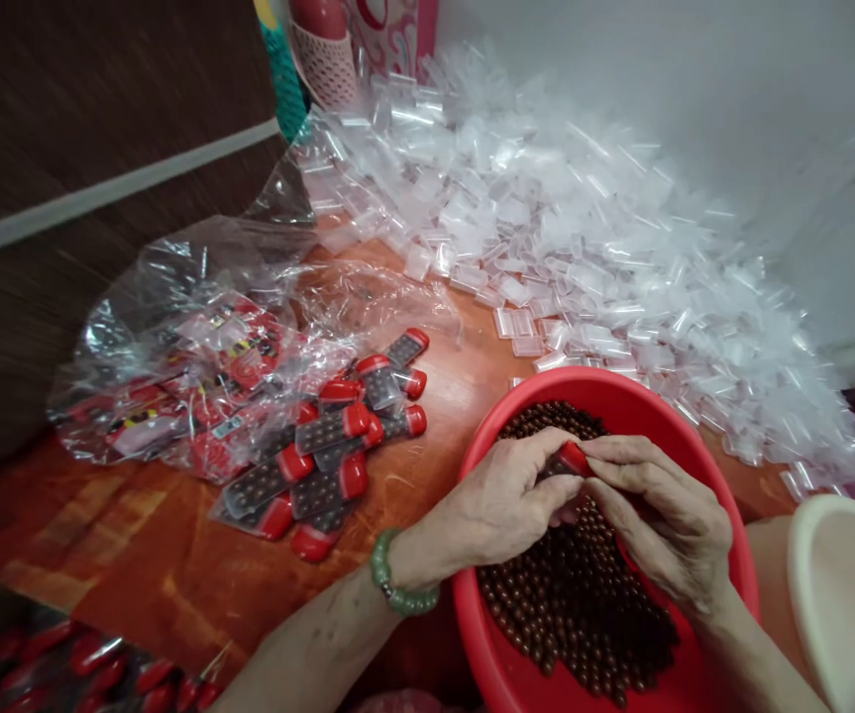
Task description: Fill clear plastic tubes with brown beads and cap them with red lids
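Note:
Over a red basin (716, 475) heaped with shiny brown beads (561, 604), both my hands meet at one small clear container. My left hand (505, 490), with a green bead bracelet (397, 579) at its wrist, is closed around the container's body, which the fingers mostly cover. The fingers of my right hand (665, 510) pinch the red cap (574, 457) at its end. To the left of the basin lies a loose pile of similar bead-filled containers (327, 431) with red caps.
Empty clear plastic sleeves (546, 228) are heaped along the wall behind the basin. A clear bag (196, 366) with red printed cards lies at left. More red-capped pieces (92, 659) are at lower left. A cream tub (843, 594) stands at right, and a pink basket (327, 69) at the back.

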Available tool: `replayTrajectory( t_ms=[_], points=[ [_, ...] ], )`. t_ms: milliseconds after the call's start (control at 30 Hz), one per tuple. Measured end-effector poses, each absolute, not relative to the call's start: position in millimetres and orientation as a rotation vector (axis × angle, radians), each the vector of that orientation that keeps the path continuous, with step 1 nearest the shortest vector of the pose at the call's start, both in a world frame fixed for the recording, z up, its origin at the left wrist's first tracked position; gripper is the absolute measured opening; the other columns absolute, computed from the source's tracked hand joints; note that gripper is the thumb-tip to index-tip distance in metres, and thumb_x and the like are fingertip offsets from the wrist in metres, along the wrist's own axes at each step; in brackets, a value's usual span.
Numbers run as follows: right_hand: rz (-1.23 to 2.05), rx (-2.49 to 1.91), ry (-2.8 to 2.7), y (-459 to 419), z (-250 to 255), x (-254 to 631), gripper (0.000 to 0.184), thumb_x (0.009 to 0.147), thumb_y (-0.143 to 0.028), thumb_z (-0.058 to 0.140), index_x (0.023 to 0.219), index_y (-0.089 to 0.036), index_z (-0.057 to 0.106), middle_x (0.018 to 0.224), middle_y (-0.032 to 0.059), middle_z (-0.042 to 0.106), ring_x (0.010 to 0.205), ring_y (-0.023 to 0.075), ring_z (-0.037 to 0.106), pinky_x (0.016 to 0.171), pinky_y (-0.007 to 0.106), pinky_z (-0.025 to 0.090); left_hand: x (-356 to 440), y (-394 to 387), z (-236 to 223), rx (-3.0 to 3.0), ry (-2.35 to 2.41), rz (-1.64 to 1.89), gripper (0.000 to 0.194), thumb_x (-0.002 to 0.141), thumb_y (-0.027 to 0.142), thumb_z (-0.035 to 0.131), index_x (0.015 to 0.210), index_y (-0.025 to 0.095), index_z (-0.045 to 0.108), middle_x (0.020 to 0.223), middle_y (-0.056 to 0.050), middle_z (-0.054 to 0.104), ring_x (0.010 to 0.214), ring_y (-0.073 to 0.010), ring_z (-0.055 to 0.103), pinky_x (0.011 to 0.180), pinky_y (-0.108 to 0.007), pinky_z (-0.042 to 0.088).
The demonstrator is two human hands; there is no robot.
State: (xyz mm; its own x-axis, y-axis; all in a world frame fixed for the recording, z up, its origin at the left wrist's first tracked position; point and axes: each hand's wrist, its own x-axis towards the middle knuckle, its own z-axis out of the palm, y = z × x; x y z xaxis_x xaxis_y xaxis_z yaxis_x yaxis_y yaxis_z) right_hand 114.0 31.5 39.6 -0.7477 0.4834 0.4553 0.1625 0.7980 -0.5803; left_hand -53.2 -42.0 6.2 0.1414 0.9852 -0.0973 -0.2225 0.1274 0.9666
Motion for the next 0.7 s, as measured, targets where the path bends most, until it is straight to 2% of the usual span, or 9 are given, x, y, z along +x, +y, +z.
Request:
replayTrajectory(
  t_ms=[100,167,233,367,467,567,633,700],
  points=[
    [0.75,-0.501,-2.431,35.2,43.4,119.7,0.037,0.085,-0.009,0.067,0.118,-0.026,0.067,0.109,0.0086,0.07,0.104,0.0212,0.067,0.088,0.035,0.058,-53.3,-40.7,10.4,0.942,0.948,1.15,0.018,0.093,0.033,0.05,0.095,0.017,0.057,0.084,-0.002,0.058,0.072,-0.0121,0.057,0.067,-0.024,0.048],
    [0.825,-0.588,-2.491,39.4,45.4,127.2,0.044,0.085,-0.016,0.071,0.127,-0.028,0.063,0.122,0.0094,0.066,0.115,0.0228,0.063,0.096,0.036,0.056,-53.4,-40.2,13.3,0.88,0.921,1.143,0.021,0.093,0.035,0.048,0.098,0.016,0.056,0.084,-0.002,0.058,0.072,-0.0118,0.058,0.067,-0.024,0.048],
    [0.926,-0.697,-2.485,44.1,45.6,135.3,0.048,0.085,-0.023,0.073,0.131,-0.03,0.06,0.127,0.0084,0.064,0.118,0.0225,0.062,0.098,0.034,0.055,-53.3,-40.0,14.7,0.833,0.911,1.132,0.022,0.093,0.035,0.048,0.102,0.016,0.056,0.087,-0.003,0.061,0.074,-0.0123,0.061,0.07,-0.026,0.05],
    [1.175,-0.854,-2.2,48.5,42.9,142.8,0.042,0.083,-0.026,0.076,0.122,-0.029,0.063,0.102,0.0034,0.073,0.092,0.0171,0.072,0.08,0.025,0.061,-53.2,-40.1,13.6,0.852,0.928,1.116,0.022,0.094,0.036,0.049,0.099,0.016,0.057,0.083,-0.003,0.062,0.074,-0.0127,0.061,0.072,-0.026,0.05],
    [1.253,-0.888,-1.989,45.2,40.4,138.3,0.041,0.077,-0.024,0.081,0.113,-0.026,0.062,0.09,0.0019,0.076,0.082,0.0174,0.075,0.07,0.024,0.062,-53.6,-40.7,12.4,0.884,0.944,1.109,0.023,0.095,0.036,0.049,0.104,0.017,0.059,0.084,-0.003,0.063,0.077,-0.0132,0.061,0.074,-0.027,0.05],
    [1.152,-0.898,-1.917,39.2,35.4,130.9,0.033,0.08,-0.022,0.079,0.107,-0.026,0.062,0.093,0.0021,0.078,0.082,0.0182,0.076,0.071,0.026,0.063,-54.5,-41.5,12.3,0.963,0.984,1.094,0.023,0.096,0.034,0.049,0.107,0.019,0.061,0.089,-0.003,0.064,0.082,-0.0149,0.062,0.077,-0.028,0.05],
    [0.956,-0.875,-2.044,36.1,30.8,126.7,0.032,0.085,-0.024,0.074,0.114,-0.027,0.063,0.1,0.0037,0.078,0.087,0.0194,0.075,0.077,0.03,0.063,-55.2,-41.6,12.6,1.039,1.027,1.09,0.023,0.096,0.033,0.049,0.109,0.019,0.063,0.093,-0.003,0.065,0.086,-0.0165,0.062,0.081,-0.029,0.05],
    [0.742,-0.763,-2.278,34.4,26.5,123.4,0.039,0.089,-0.028,0.069,0.127,-0.026,0.06,0.11,0.0069,0.076,0.098,0.0218,0.074,0.086,0.033,0.061,-55.7,-41.1,12.8,1.101,1.061,1.106,0.025,0.096,0.031,0.049,0.112,0.02,0.064,0.098,-0.003,0.066,0.091,-0.0176,0.061,0.087,-0.031,0.049]
  ],
)
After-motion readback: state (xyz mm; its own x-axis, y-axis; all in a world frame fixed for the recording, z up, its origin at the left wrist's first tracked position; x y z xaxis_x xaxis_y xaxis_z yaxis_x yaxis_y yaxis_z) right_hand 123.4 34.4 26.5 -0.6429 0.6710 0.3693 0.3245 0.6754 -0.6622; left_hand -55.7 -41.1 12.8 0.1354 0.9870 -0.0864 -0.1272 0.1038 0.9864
